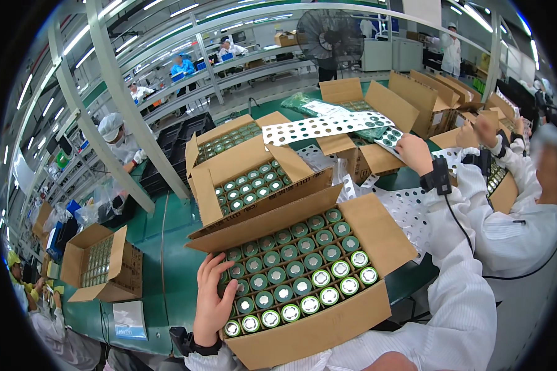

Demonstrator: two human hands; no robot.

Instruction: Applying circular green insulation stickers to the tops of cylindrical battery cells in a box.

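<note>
In front of me stands an open cardboard box [319, 331] holding rows of upright cylindrical battery cells [276, 273]. Dark green rings cover most cell tops; those along the near and right edges show bare silver tops with bright green rims. At the box's left side rests my left hand [211, 300], open, thumb apart, fingertips by the outer cells. My right hand [413, 153] is raised beyond the box's far right, its fingers closed on the end of a sticker sheet [387, 136] with dark round pieces. A white perforated strip [328, 127] lies next to that sheet.
More open boxes of cells [244, 185] stand behind, and another box [102, 266] is at the left on the green table [151, 238]. Perforated sheets [402, 213] lie at the right. A co-worker [513, 185] sits close on my right; a metal post [130, 105] rises at left.
</note>
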